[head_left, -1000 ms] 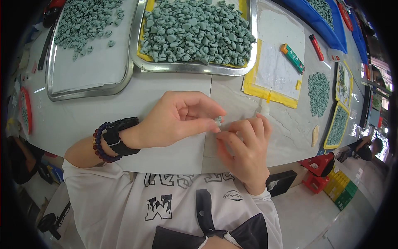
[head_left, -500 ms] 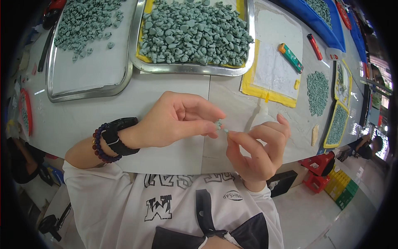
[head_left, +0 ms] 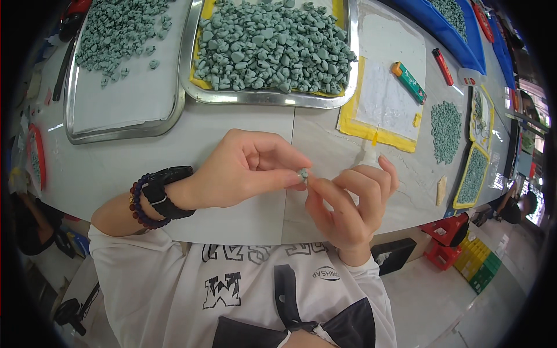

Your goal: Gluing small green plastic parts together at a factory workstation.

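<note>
Grey-green pebble-like piece (head_left: 303, 173) sits at the centre of the dial, above a pale tabletop (head_left: 232, 223), pinched between thumb and forefinger of the person's left hand (head_left: 252, 168). The right hand (head_left: 351, 200), which stood slightly apart half a second earlier with a small pale bit at its fingertips, now meets the piece from four o'clock. The bit no longer shows separately, and whether the right fingers grasp anything cannot be told; the closeness suggests both hands are engaged on the one piece. At twelve o'clock lies a steel tray (head_left: 272, 100) heaped with similar grey-green pieces (head_left: 272, 49); a second tray (head_left: 125, 133), at ten, carries a looser scatter (head_left: 119, 43). Between two and three o'clock, a white bottle (head_left: 369, 155) with a yellow nozzle (head_left: 375, 138) stands partly hidden behind the right hand, near a yellow-edged sheet (head_left: 389, 107).
</note>
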Demonstrator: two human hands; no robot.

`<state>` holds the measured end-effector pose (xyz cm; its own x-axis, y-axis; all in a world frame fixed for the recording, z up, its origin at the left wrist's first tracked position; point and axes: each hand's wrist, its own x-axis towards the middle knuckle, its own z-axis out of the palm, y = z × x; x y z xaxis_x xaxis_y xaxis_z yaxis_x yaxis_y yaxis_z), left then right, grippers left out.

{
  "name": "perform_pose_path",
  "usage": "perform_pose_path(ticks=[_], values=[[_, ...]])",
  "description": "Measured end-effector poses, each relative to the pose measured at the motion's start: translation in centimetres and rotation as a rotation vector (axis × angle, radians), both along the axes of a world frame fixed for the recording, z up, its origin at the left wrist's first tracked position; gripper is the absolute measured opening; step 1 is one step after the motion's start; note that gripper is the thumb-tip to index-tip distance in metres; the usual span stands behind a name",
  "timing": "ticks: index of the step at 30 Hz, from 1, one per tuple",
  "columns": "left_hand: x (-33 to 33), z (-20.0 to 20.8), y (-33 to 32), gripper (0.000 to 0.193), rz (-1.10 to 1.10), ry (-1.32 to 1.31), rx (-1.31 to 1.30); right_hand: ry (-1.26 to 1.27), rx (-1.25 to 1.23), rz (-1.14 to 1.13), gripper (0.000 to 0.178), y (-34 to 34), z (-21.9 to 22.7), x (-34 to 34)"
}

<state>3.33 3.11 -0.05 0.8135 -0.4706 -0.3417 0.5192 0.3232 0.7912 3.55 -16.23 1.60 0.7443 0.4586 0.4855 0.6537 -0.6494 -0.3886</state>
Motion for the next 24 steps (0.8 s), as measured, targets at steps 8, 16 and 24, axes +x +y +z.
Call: perform_pose_path(ticks=[8, 16, 24], values=[[0.01, -0.34, -0.03, 0.021, 0.002, -0.034, 0.032, -0.057, -0.013, 0.042, 0.029, 0.01, -0.39, 0.03], [-0.11, -0.21, -0.07, 0.02, -0.02, -0.039, 0.059, -0.03, -0.015, 0.076, 0.029, -0.14, -0.43, -0.18], [-0.26, -0.51, -0.02, 0.02, -0.015, -0.048, 0.029, 0.013, -0.019, 0.064, 0.029, -0.37, -0.36, 0.1]])
